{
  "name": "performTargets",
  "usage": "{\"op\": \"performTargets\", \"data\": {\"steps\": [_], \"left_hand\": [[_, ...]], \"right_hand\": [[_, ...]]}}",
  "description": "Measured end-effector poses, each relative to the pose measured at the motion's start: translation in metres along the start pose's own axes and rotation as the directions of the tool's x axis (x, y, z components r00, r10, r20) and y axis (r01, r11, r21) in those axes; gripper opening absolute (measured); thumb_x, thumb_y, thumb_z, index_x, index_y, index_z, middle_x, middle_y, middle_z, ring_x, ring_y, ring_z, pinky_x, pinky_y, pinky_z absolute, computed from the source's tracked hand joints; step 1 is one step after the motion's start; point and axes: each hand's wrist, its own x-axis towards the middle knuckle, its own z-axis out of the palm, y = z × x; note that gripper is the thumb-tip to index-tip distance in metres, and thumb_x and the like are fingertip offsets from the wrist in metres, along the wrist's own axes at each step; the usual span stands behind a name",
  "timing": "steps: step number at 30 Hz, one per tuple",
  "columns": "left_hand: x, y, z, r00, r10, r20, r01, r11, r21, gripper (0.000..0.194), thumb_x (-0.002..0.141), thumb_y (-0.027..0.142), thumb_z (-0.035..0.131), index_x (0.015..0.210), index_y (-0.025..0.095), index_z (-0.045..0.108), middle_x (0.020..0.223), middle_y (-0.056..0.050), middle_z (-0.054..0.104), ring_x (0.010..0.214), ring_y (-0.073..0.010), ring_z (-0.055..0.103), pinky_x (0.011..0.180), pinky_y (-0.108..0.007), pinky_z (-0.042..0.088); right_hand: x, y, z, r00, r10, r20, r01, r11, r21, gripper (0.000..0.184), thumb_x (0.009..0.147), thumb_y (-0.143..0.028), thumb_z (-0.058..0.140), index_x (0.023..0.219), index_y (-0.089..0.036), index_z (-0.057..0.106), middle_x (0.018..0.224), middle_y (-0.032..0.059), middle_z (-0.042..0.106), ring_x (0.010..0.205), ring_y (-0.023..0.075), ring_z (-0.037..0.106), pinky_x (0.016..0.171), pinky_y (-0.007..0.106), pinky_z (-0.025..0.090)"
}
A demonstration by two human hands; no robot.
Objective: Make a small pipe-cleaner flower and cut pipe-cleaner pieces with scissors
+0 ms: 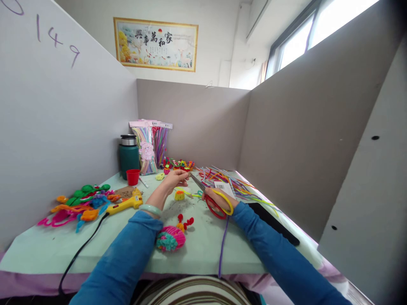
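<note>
My right hand (216, 200) is closed around a pair of scissors (199, 183) with one red and one yellow handle loop. The blades point up and left, their tips close to the fingers of my left hand (178, 178). That hand is pinched closed; whatever lies between its fingertips is too small to make out. A purple pipe cleaner (223, 245) runs down below my right hand to the table's front edge; whether I hold it is hidden. Under my left hand sits a small yellow-orange piece (179, 195). Nearer me lies a pink and teal fuzzy ball (171, 238) with red-tipped stalks.
At left are a yellow glue gun (125, 205) with a black cord and a pile of colored pipe-cleaner shapes (81, 203). Behind stand a red cup (132, 177), green bottle (129, 156) and bagged pipe cleaners (148, 148). Loose pipe cleaners (241, 186) and a black slab (276, 224) lie right.
</note>
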Motion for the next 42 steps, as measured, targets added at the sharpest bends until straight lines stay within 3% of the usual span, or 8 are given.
{"op": "performTargets", "data": {"steps": [10,16,22,29,42], "left_hand": [[0.001,-0.001,0.000,0.999,-0.039,0.027,0.042,0.991,-0.124,0.020,0.071,0.025,0.073,0.076,0.010,0.061,0.071,-0.003,0.061,0.049,-0.0075,0.054,0.063,-0.032,0.055],[0.002,-0.001,-0.001,1.000,-0.026,0.018,0.028,0.995,-0.093,0.022,0.070,0.028,0.074,0.075,0.010,0.061,0.070,-0.002,0.060,0.049,-0.0077,0.054,0.062,-0.031,0.054],[0.000,0.002,-0.001,0.999,-0.015,-0.038,0.012,0.997,-0.081,0.027,0.065,0.031,0.077,0.075,0.011,0.062,0.068,-0.001,0.059,0.049,-0.0080,0.054,0.060,-0.029,0.053],[-0.002,0.004,-0.001,0.995,-0.023,-0.093,0.015,0.996,-0.086,0.026,0.064,0.031,0.077,0.075,0.011,0.064,0.070,-0.002,0.061,0.048,-0.0077,0.054,0.060,-0.030,0.052],[0.002,0.000,0.000,0.995,-0.014,-0.095,0.004,0.994,-0.111,0.027,0.062,0.029,0.079,0.075,0.011,0.063,0.072,-0.003,0.063,0.047,-0.0078,0.054,0.060,-0.031,0.054]], "right_hand": [[0.000,-0.003,0.001,1.000,-0.008,-0.014,0.008,1.000,-0.027,0.053,0.094,-0.056,0.025,0.085,-0.016,0.058,0.040,-0.0066,0.043,0.030,0.0069,0.036,0.036,0.018,0.031],[-0.002,-0.008,-0.002,1.000,-0.017,-0.003,0.016,0.995,-0.093,0.051,0.095,-0.053,0.023,0.083,-0.016,0.058,0.037,-0.0067,0.040,0.033,0.0080,0.035,0.041,0.020,0.032],[-0.001,-0.008,-0.004,1.000,-0.011,-0.017,0.007,0.976,-0.217,0.049,0.094,-0.053,0.030,0.078,-0.016,0.058,0.047,-0.0043,0.045,0.040,0.0080,0.038,0.045,0.022,0.033],[-0.002,-0.004,-0.002,1.000,-0.010,0.011,0.011,0.996,-0.088,0.058,0.093,-0.061,0.021,0.084,-0.017,0.057,0.037,-0.0063,0.041,0.032,0.0088,0.037,0.041,0.021,0.033],[0.003,0.008,0.000,0.999,0.032,-0.008,-0.032,0.999,0.039,0.067,0.088,-0.070,0.021,0.089,-0.015,0.060,0.044,-0.0049,0.045,0.031,0.0069,0.038,0.034,0.019,0.032]]}}
